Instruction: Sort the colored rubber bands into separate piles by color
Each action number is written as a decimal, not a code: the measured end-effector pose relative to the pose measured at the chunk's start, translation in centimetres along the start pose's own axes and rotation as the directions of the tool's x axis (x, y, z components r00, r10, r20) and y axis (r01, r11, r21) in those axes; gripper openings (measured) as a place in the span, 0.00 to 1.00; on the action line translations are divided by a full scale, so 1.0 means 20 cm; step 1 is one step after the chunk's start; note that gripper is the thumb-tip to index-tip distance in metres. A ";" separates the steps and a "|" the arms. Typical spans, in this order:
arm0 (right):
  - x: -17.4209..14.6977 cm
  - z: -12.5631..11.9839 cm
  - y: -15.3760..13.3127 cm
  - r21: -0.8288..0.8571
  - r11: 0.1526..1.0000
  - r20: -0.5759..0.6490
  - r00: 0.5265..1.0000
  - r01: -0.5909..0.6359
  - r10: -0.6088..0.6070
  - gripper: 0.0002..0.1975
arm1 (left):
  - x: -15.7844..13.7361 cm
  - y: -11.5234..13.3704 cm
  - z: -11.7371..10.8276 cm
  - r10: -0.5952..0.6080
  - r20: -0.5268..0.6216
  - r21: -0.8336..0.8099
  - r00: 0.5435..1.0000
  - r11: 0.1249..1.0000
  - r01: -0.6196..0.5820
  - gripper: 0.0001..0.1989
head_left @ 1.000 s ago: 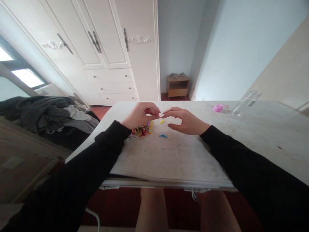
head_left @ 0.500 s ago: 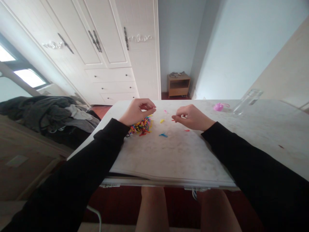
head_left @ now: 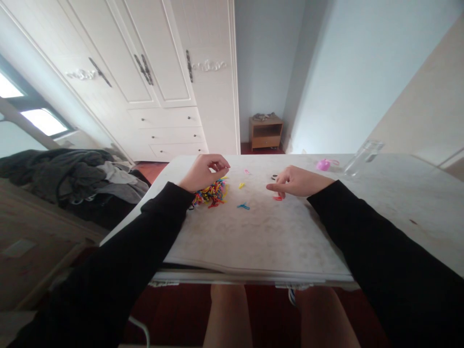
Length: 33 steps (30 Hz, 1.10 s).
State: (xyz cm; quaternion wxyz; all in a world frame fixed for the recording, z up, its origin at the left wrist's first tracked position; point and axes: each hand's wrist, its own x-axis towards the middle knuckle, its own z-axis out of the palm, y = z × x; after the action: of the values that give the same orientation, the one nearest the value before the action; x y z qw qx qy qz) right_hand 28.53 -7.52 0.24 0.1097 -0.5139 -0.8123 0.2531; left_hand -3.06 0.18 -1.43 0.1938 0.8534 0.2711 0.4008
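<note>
My left hand [head_left: 206, 171] hovers at the upper edge of a pile of small colourful elastic bands [head_left: 211, 194]. Its fingers are curled, the thumb tip close to the index finger; anything between them is too small to make out. My right hand [head_left: 295, 181] is over the table, thumb stretched out to the left and a fingertip down at the red bands [head_left: 277, 198]. Between the hands lie a pink band [head_left: 247, 172], a yellow band [head_left: 241, 185] and, nearer me, blue bands [head_left: 243, 206]. Black bands [head_left: 274, 177] show just beyond my right hand.
At the right rear of the white table [head_left: 253, 241] are a pink object with a loop [head_left: 324, 165] and a clear glass bottle [head_left: 363, 158], tilted in view. A small dark red piece [head_left: 413, 222] lies far right. Clothes [head_left: 83, 179] are heaped to the left.
My right hand has moved right and slightly nearer, bringing its red band to the other red one; the thumb has spread away. The black bands have come into view. My left hand stays by the pile.
</note>
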 end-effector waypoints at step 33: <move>0.07 0.07 0.01 -0.125 0.969 -0.172 0.957 0.215 -0.235 0.26 | 0.00 -0.03 -0.12 -0.176 0.410 0.253 0.895 0.965 0.074 0.13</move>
State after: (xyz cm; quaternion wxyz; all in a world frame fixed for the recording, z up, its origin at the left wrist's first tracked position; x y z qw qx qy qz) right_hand 27.46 -6.59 -1.26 0.1857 -0.4444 -0.8640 0.1470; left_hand -5.10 0.96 -0.31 0.1738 0.9179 0.3210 0.1557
